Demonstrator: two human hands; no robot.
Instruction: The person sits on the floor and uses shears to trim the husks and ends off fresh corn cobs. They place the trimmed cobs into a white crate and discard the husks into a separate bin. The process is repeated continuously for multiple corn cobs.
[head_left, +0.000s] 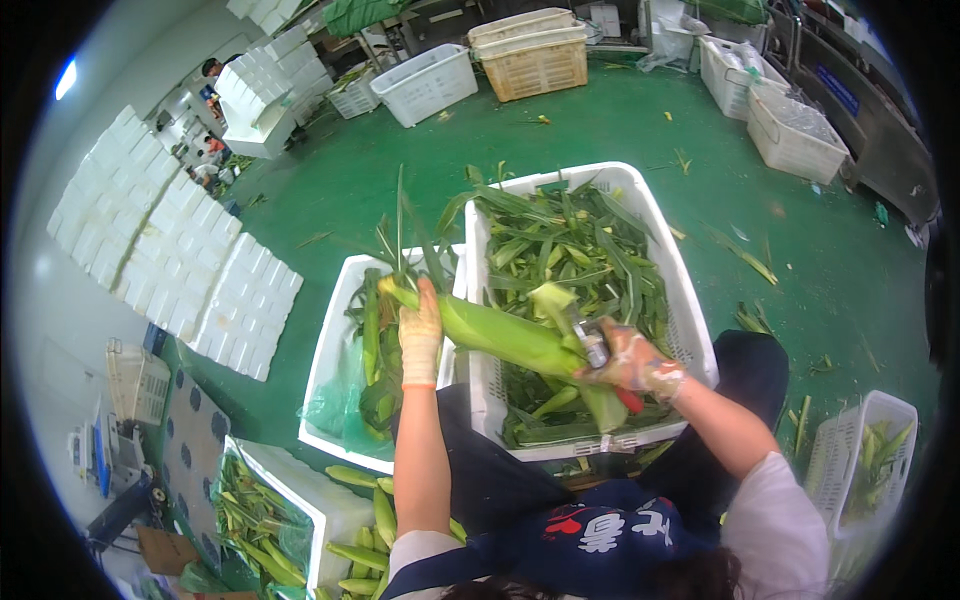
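Observation:
My left hand (420, 330), in a pale work glove, grips a green ear of corn in its husk (502, 334) near its silk end. Across the front of the large white plastic crate (682, 292), the ear slants down to the right. My right hand (634, 360), in a stained glove, holds a metal hand tool with a red handle (594, 346) against the ear's stem end; blur hides its exact kind. Cut leaves and husks (577, 247) fill the crate below. A white box lined with a green bag (330, 337) stands beside it, holding corn and leaves.
A tilted foam box of corn (330, 502) and loose unhusked ears (364, 555) lie lower left. Stacked foam boxes (172, 240) line the left. A white basket (840, 465) is at right. Leaf scraps (742, 259) litter the green floor. Crates (427, 82) stand ahead; people are far left.

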